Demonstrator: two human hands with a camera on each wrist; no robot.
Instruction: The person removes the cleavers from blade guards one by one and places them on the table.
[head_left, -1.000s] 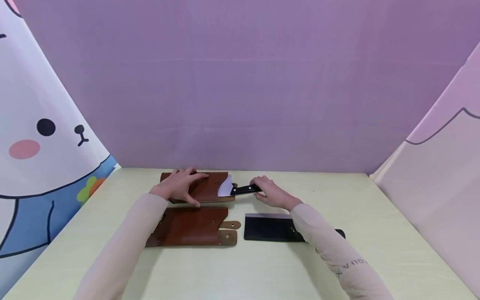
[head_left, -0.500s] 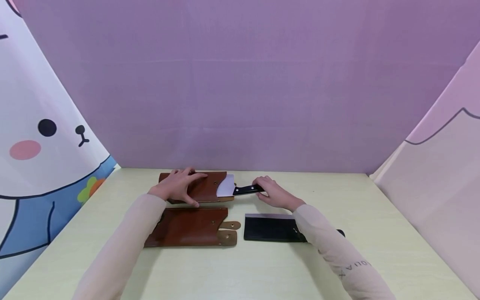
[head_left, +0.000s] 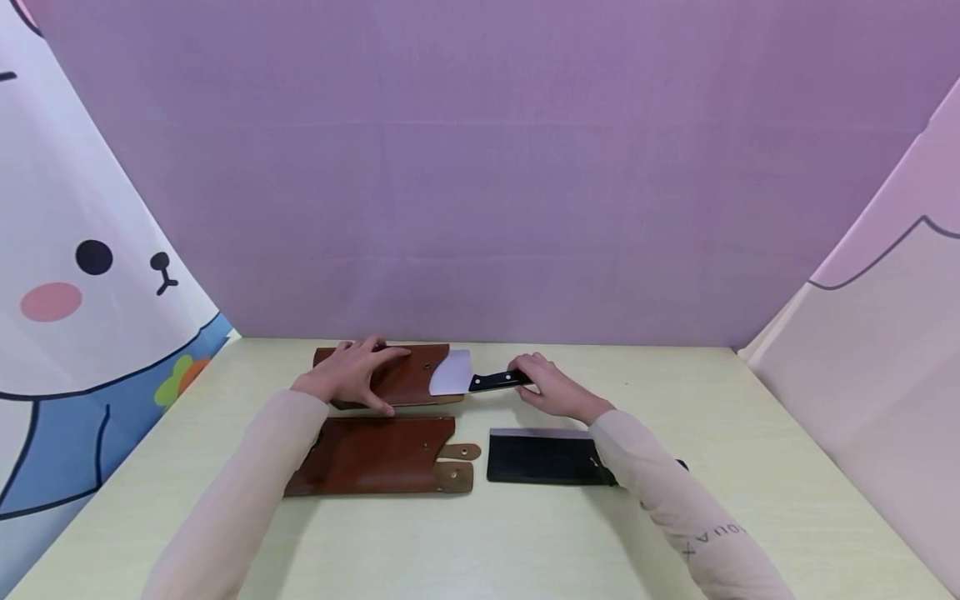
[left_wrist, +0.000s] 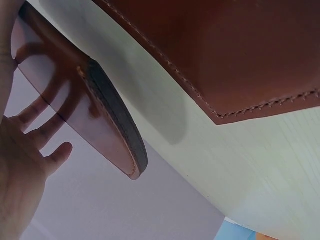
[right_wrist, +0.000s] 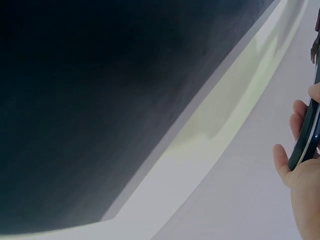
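Observation:
My left hand (head_left: 348,372) spans the far brown leather knife sheath (head_left: 408,375), thumb at its near edge and fingers over its top. The left wrist view shows this sheath (left_wrist: 112,130) tilted, with the fingers reflected in its glossy leather. My right hand (head_left: 553,388) grips the black riveted handle of a cleaver (head_left: 452,375). Part of its pale blade shows at the sheath's mouth; the rest is hidden inside. The right wrist view catches the handle (right_wrist: 306,137) between my fingers and palm.
A second brown sheath (head_left: 382,454) with snap straps lies nearer me, partly under my left forearm. Below my right forearm is a broad black blade-shaped piece (head_left: 536,458) with a pale edge; the sleeve hides part of it. A purple backdrop (head_left: 480,208) rises behind the table.
The cleaver has slid a little to the right, so more blade shows. My left hand and the far sheath have shifted slightly left.

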